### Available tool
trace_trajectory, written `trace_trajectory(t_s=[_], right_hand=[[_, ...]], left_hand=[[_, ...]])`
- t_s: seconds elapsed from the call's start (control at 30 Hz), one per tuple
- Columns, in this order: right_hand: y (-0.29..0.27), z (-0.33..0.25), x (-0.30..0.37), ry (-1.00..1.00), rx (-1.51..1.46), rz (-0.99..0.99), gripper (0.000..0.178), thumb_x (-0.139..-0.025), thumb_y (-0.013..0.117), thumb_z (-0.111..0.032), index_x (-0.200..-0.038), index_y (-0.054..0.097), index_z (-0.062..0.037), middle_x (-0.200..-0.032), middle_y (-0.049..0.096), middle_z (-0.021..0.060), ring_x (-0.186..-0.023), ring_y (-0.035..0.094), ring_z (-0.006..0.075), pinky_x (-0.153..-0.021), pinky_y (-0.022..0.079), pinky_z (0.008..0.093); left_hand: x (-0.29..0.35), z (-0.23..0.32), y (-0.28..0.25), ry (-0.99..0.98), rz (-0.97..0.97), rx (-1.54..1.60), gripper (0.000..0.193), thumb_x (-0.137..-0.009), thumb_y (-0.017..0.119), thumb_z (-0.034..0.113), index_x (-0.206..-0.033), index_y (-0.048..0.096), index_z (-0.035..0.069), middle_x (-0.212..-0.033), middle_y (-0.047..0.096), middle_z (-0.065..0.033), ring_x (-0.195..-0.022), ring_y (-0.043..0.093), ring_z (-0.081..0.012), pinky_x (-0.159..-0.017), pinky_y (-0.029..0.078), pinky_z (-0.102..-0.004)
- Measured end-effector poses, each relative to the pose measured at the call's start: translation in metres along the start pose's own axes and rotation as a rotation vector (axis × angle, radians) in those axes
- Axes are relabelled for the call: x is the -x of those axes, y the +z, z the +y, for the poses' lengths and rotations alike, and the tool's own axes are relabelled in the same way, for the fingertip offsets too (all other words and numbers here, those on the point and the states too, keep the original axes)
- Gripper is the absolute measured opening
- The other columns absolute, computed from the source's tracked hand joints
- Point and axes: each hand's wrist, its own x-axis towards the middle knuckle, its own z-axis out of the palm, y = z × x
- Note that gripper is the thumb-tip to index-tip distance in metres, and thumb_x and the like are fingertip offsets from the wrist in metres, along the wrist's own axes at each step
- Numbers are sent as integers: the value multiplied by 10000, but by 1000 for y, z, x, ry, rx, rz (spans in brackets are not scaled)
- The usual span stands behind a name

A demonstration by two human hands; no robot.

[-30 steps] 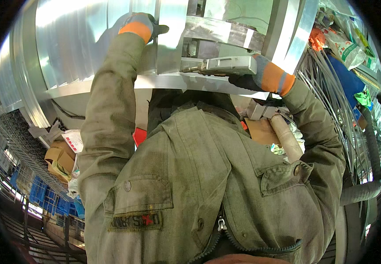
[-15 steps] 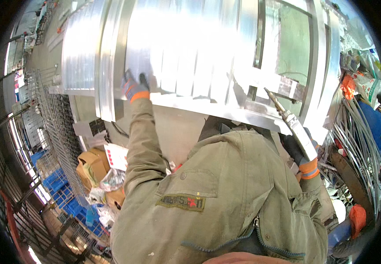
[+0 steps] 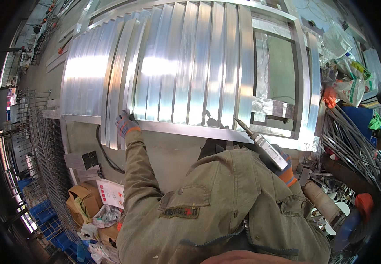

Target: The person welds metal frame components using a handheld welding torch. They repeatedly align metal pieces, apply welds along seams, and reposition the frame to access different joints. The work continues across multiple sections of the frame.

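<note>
My left hand [image 3: 127, 125], in a grey glove with an orange cuff, is at the near end of a long shiny metal strip [image 3: 130, 88], fingers and thumb closed about its edge. Strips like it lie side by side across a metal frame [image 3: 186, 129]. My right hand [image 3: 284, 169], gloved the same way, grips a silver, pen-shaped power tool [image 3: 267, 149] with a narrow tip. That tip points away from me and to the left, close to the frame's near rail; whether it touches cannot be told. The tool's body partly hides the right fingers.
A bundle of thin metal rods [image 3: 348, 145] and plastic bags [image 3: 348, 88] lie at the right. Along the left stands wire mesh racking [image 3: 45, 141]. A cardboard box [image 3: 85, 200] sits at the lower left, near a dark cable [image 3: 107, 154].
The view has shifted, so the panel sits lower and its glare is weaker. My left hand's fingers have drawn together at the strip's end. The tool has come left, still in my right hand.
</note>
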Motion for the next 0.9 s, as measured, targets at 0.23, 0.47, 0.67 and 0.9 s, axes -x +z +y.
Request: trace_trajectory(t_s=[0.23,0.47,0.67,0.9], right_hand=[[-4,-10,-5,-122,159,-31,298,-966,808,-195,-1202,705,-45,-1019,755,155,-844,749,366,-714,584,425],[-13,13,2,6,-26,-40,329,-982,790,-175,-1262,684,-38,-1049,769,179,-912,770,356,-771,589,420],[-56,54,11,-136,-34,-22,313,-953,818,-153,-1225,719,-32,-1101,747,142,-929,751,320,-795,588,404],[-118,112,37,-5,-117,24,326,-971,811,-178,-1243,703,-35,-1076,751,152,-920,761,330,-785,602,395]], left_hand=[[2,-8,-4,45,138,275,298,-973,753,267,-1200,714,78,-1166,696,-175,-1104,640,-418,-947,540,-529],[45,53,3,-124,-73,730,298,-972,785,175,-1235,751,39,-1106,783,-205,-1021,747,-307,-899,578,-399],[123,199,15,-86,-463,1381,354,-996,801,247,-1201,743,-36,-1082,758,-73,-993,668,-166,-900,556,-330],[191,351,-9,-276,-666,1740,263,-980,810,195,-1156,760,6,-1046,749,-45,-952,664,-147,-871,545,-308]])
